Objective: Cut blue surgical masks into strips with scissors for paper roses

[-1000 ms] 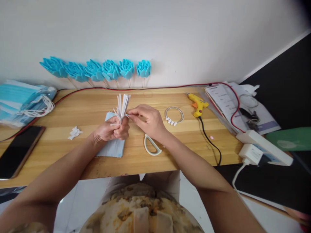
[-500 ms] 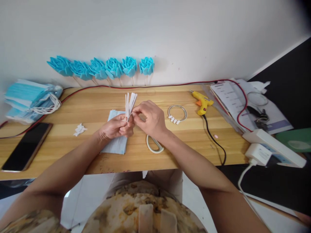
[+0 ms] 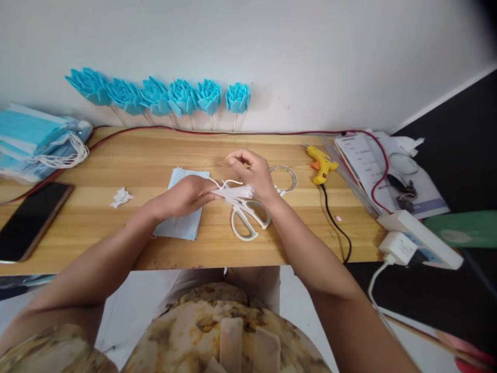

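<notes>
My left hand [image 3: 186, 196] is closed on a bundle of white strips [image 3: 235, 192], which now lies tipped to the right, over the white scissors [image 3: 248, 217]. My right hand [image 3: 252, 173] hovers just above the bundle with fingers curled and thumb and forefinger pinched; a thin white elastic loop [image 3: 227, 183] curves between the two hands. A pale blue mask sheet [image 3: 182, 207] lies flat under my left hand on the wooden desk [image 3: 116, 228].
Several blue fabric flowers [image 3: 182, 97] lean on the wall. A stack of blue masks [image 3: 34, 142] and a phone [image 3: 29, 220] lie left; a white scrap [image 3: 121, 197] too. Right: wire ring [image 3: 287, 176], yellow glue gun [image 3: 320, 163], papers [image 3: 368, 160], power strip [image 3: 421, 238].
The strip bundle went from standing upright to lying sideways toward the right. My right hand lifted off the bundle and moved up and right; the scissors beneath it now show.
</notes>
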Tool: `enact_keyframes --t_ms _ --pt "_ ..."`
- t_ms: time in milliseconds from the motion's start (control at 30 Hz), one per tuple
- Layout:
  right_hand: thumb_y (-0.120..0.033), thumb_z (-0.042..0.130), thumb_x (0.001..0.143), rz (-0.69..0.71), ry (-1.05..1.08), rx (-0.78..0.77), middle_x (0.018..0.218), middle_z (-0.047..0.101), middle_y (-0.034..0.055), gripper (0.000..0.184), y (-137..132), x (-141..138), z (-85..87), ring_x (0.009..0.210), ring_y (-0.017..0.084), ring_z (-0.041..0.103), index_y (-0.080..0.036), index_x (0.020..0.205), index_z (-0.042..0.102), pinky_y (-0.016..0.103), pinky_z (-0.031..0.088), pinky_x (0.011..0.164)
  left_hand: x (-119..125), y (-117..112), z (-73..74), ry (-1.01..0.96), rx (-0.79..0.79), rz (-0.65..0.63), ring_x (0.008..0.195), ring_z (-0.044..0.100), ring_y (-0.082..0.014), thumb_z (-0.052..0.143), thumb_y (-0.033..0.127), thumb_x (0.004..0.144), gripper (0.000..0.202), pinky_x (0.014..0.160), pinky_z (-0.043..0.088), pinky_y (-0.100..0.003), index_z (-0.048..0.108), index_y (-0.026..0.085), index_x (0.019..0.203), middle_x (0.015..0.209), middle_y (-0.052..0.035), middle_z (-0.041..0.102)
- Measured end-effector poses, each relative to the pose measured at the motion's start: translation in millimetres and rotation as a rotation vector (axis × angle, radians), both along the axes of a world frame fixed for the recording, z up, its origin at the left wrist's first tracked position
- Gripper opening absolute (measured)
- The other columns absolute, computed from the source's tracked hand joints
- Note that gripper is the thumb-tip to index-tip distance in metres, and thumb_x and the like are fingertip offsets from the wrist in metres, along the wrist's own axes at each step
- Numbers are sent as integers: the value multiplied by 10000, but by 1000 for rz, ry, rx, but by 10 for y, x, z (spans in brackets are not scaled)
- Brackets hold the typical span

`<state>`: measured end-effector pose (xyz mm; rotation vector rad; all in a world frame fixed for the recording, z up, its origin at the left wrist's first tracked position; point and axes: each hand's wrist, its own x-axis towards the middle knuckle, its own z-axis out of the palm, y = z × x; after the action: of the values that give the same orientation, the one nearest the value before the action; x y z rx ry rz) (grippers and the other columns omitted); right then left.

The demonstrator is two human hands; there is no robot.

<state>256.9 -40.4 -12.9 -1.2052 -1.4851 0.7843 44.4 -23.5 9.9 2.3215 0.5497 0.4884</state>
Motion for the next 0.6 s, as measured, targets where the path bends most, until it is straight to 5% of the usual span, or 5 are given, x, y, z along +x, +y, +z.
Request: enact_keyframes --t_ms 200,600 --pt "-363 634 885 51 -11 -16 748 651 -10 200 -78 149 250 660 108 530 -183 838 708 249 414 634 -74 115 -36 98 466 195 778 650 -192 342 380 1064 440 647 389 -275 723 194 945 873 -71 742" --pt "-271 618 950 233 -623 251 848 743 26 155 -188 97 299 816 179 629 -214 868 737 324 423 782 -40 163 -80 217 544 200 669 590 -182 377 296 1017 387 595 321 -304 675 189 795 749 -52 692"
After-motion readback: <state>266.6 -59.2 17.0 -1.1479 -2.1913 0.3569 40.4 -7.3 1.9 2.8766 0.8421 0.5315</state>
